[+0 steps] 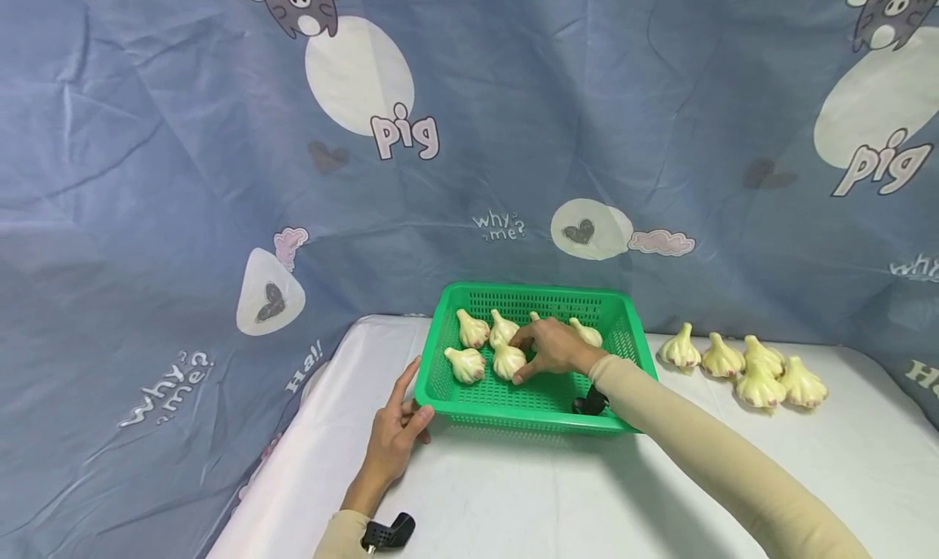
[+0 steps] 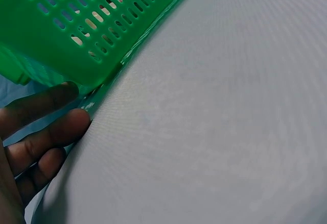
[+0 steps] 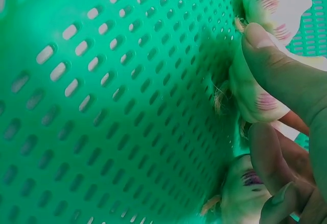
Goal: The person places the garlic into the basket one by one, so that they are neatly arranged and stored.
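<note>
A green slotted plastic basket (image 1: pixel 528 411) stands on the table with several garlic bulbs inside. My right hand (image 1: pixel 553 347) reaches over its front rim and pinches a garlic bulb (image 1: pixel 508 363) between thumb and fingers, low by the basket floor. In the right wrist view the thumb lies across that garlic bulb (image 3: pixel 253 94), with other bulbs on either side of it. To its left sits another garlic bulb (image 1: pixel 465 365), and a back row includes a bulb (image 1: pixel 473 329) at the left. My left hand (image 1: pixel 392 437) rests at the basket's front left corner, its fingers (image 2: pixel 56 129) loosely bent there.
On the white table (image 1: pixel 513 494), right of the basket, lies a group of several more garlic bulbs (image 1: pixel 760 384). A blue printed cloth (image 1: pixel 469 168) hangs behind and at the left. A black wrist camera (image 1: pixel 590 402) overlaps the basket's front wall.
</note>
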The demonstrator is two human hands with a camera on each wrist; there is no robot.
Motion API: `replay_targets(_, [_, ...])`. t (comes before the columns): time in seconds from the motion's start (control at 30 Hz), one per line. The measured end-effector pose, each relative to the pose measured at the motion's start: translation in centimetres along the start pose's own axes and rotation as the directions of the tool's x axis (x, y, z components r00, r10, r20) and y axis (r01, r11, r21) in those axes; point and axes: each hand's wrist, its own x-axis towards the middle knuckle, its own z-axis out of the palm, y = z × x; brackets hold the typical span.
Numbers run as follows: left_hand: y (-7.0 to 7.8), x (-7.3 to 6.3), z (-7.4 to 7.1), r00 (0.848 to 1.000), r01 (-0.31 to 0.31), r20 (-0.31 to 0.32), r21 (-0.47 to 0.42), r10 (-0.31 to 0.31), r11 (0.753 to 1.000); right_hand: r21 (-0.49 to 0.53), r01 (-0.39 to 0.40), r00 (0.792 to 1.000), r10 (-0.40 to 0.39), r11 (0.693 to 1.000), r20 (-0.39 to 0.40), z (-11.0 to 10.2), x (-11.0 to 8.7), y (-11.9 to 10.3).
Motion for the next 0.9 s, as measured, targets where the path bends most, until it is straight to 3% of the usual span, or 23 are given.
replay_targets(0.37, [-0.2, 0.0, -0.1, 1.000, -0.012, 0.002, -0.014, 0.012, 1.000, 0.005, -0.028, 0.999, 0.028, 1.000, 0.036, -0.3, 0.1, -0.4])
replay_targets(0.6, [0.0, -0.1, 0.0, 1.000, -0.008, 0.008, -0.024, 0.008, 1.000, 0.058, -0.066, 0.994, 0.061, 0.996, 0.086, -0.5, -0.1, -0.5])
replay_targets(0.9, [-0.1, -0.1, -0.2, 1.000, -0.018, 0.005, -0.013, 0.018, 1.000, 0.188, -0.044, 0.995, 0.026, 0.981, 0.096, -2.6, -0.8, -0.5])
